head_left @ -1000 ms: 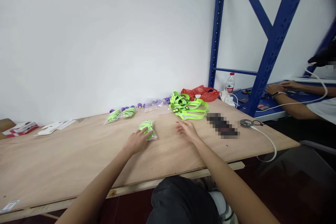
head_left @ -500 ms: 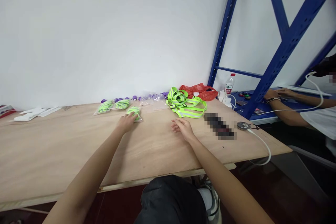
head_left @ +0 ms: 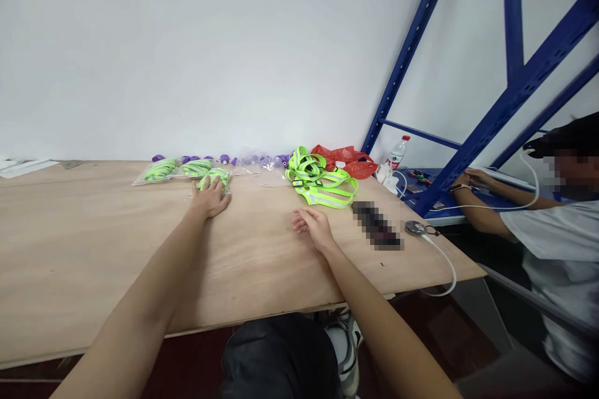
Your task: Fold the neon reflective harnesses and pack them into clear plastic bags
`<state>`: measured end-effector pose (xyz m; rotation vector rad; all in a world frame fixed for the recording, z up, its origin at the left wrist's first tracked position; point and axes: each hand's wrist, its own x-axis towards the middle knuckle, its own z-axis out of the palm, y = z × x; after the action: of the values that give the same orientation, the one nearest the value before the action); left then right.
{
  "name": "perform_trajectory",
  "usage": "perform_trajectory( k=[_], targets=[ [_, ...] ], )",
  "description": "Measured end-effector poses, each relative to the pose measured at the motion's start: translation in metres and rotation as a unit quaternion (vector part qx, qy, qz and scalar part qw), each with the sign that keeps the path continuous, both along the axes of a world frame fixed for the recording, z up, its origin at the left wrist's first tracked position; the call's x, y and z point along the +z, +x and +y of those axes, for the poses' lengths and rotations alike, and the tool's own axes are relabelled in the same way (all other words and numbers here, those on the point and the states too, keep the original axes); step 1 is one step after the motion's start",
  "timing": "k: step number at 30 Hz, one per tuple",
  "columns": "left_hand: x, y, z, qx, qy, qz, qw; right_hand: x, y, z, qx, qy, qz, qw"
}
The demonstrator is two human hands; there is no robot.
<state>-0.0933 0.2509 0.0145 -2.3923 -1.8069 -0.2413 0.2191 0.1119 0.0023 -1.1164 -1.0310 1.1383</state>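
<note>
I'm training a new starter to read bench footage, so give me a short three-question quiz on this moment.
1. True or false: the right hand lies open on the table, apart from the loose reflective straps.
2. What is the left hand touching? A) a red bag B) a bagged green bundle C) a water bottle
3. Fill in: ___ bagged green bundles lie in the row along the table's far edge.
Key: 1 true; 2 B; 3 three.
</note>
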Motion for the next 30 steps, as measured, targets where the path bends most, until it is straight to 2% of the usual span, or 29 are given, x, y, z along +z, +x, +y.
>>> perform_trajectory(
  k=[4,8,13,16,19,23,30],
  targets=[
    [-0.004,0.001,0.007,0.018,0.028,-0.006,0.999,0.001,0.000,-0.002,0.008,0.001,-0.007,1.000],
    [-0.005,0.006,0.010,0.065,0.056,-0.002,0.996,0.003,0.000,-0.003,0.008,0.004,-0.012,1.000],
    [-0.005,0.010,0.003,0.113,0.105,-0.051,0.987,0.004,-0.001,-0.004,0.006,0.002,-0.008,1.000],
    [-0.003,0.011,-0.004,0.105,0.140,-0.064,0.982,0.003,-0.001,-0.003,0.003,-0.002,-0.007,1.000],
    [0.001,0.011,-0.007,0.088,0.119,-0.065,0.987,0.003,-0.001,-0.002,-0.001,0.002,-0.010,1.000],
    [0.004,0.011,-0.005,0.121,0.070,-0.083,0.987,0.003,-0.001,-0.002,-0.001,0.004,0.000,1.000],
    [-0.001,0.007,-0.006,0.101,0.023,-0.145,0.984,-0.002,0.000,0.002,-0.017,0.003,0.019,1.000]
  ],
)
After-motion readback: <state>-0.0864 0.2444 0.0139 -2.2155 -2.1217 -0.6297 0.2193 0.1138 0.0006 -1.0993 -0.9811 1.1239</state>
